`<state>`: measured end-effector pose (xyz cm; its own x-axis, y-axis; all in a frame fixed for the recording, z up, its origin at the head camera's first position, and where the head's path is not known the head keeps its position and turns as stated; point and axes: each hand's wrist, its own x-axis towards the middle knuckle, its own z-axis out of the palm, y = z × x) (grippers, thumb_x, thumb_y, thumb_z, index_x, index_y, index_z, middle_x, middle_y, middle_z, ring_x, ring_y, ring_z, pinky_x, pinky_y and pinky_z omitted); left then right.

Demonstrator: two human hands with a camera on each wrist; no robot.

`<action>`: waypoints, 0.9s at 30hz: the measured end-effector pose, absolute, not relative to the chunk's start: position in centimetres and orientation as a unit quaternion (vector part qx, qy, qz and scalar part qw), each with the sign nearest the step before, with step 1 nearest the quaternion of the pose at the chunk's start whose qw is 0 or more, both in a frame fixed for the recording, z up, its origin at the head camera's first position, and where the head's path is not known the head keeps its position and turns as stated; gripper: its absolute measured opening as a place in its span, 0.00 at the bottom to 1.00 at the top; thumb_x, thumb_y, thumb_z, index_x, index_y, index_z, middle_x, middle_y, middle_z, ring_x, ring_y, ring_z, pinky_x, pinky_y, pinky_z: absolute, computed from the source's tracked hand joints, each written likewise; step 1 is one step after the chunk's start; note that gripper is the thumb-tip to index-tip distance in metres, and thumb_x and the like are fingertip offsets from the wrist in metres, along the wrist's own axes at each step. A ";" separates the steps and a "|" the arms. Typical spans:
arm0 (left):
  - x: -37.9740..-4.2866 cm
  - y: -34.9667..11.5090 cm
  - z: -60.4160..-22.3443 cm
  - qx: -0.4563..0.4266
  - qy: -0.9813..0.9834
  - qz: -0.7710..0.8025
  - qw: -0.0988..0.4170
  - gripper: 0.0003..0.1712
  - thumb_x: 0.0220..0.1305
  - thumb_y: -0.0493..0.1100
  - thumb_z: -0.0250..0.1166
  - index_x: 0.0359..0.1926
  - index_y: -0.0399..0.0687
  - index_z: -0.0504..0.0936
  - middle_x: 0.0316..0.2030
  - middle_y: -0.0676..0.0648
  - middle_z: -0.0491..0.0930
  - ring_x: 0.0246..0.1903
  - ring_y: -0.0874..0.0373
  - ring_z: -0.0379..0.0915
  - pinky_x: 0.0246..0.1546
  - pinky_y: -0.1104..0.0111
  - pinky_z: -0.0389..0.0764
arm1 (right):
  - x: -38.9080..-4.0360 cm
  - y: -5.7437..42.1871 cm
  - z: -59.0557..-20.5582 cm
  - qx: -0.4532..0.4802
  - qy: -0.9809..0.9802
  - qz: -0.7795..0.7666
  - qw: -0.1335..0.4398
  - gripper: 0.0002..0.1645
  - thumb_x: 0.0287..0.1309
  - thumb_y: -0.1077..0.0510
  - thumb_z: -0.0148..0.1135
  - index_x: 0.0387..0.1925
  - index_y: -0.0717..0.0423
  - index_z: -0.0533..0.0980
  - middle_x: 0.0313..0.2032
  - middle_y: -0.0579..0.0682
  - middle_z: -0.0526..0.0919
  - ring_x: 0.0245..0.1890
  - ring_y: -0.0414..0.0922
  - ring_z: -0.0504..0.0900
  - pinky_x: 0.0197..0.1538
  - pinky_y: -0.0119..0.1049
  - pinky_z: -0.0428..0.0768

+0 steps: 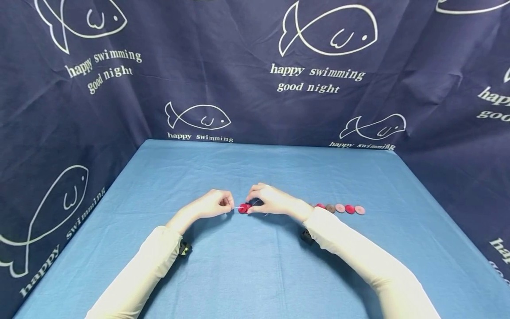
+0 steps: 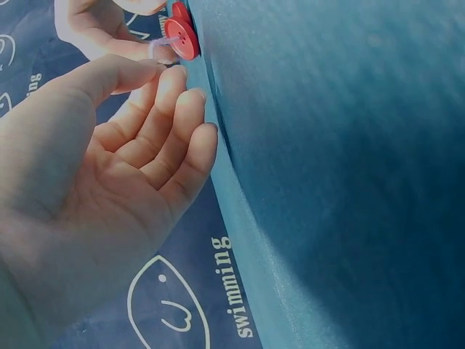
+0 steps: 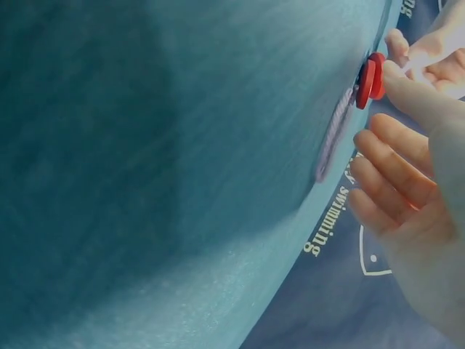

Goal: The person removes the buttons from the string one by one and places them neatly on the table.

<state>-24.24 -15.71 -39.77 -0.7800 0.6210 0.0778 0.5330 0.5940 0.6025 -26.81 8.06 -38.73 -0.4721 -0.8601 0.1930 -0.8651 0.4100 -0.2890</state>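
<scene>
Near the middle of the blue table, my left hand (image 1: 215, 204) pinches the end of a pale lilac cord (image 2: 163, 45) between thumb and forefinger. The cord leads to a red button (image 2: 182, 38) whose face and holes show in the left wrist view. A second red button (image 3: 365, 83) overlaps the first. My right hand (image 1: 268, 199) holds the buttons' right side, thumb at the rim and fingers bent over. Below its palm show a dark blue piece (image 1: 256, 202) and more cord (image 3: 334, 134), which trails over the cloth on the far side of the buttons.
To the right, partly behind my right wrist, runs a row of several loose buttons: a brown button (image 1: 330, 208), a pink button (image 1: 340, 208), a red button (image 1: 349, 209) and another pink one. A dark curtain (image 1: 255, 106) with fish drawings stands behind the blue cloth-covered table (image 1: 239, 274).
</scene>
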 end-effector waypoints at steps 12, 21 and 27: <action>-24.2 -15.7 -39.6 0.307 0.896 0.308 0.088 0.02 0.57 0.37 0.59 0.31 0.44 0.78 0.24 0.54 0.79 0.23 0.68 0.71 0.32 0.74 0.73 | -26.6 7.7 -39.0 0.510 -0.846 0.158 0.004 0.20 0.49 0.49 0.69 0.40 0.59 0.81 0.35 0.51 0.77 0.39 0.44 0.72 0.46 0.36 0.74; -24.2 -15.7 -39.5 0.306 0.896 0.309 0.086 0.02 0.57 0.38 0.59 0.30 0.44 0.78 0.23 0.54 0.78 0.24 0.68 0.70 0.31 0.74 0.72 | -26.7 7.6 -39.3 0.504 -0.849 0.159 -0.005 0.20 0.49 0.47 0.70 0.39 0.56 0.82 0.34 0.49 0.76 0.37 0.43 0.71 0.44 0.34 0.73; -24.2 -15.7 -39.5 0.300 0.899 0.308 0.086 0.02 0.56 0.38 0.60 0.29 0.44 0.77 0.23 0.54 0.77 0.24 0.67 0.69 0.31 0.74 0.72 | -26.6 7.6 -39.4 0.507 -0.846 0.164 -0.002 0.18 0.49 0.47 0.69 0.37 0.55 0.82 0.33 0.49 0.75 0.37 0.42 0.71 0.43 0.33 0.73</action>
<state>-24.19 -15.72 -39.52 -0.8046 0.5931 0.0298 0.4866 0.6296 0.6057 -26.60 7.56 -39.42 -0.4858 -0.8588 0.1625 -0.8574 0.4320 -0.2798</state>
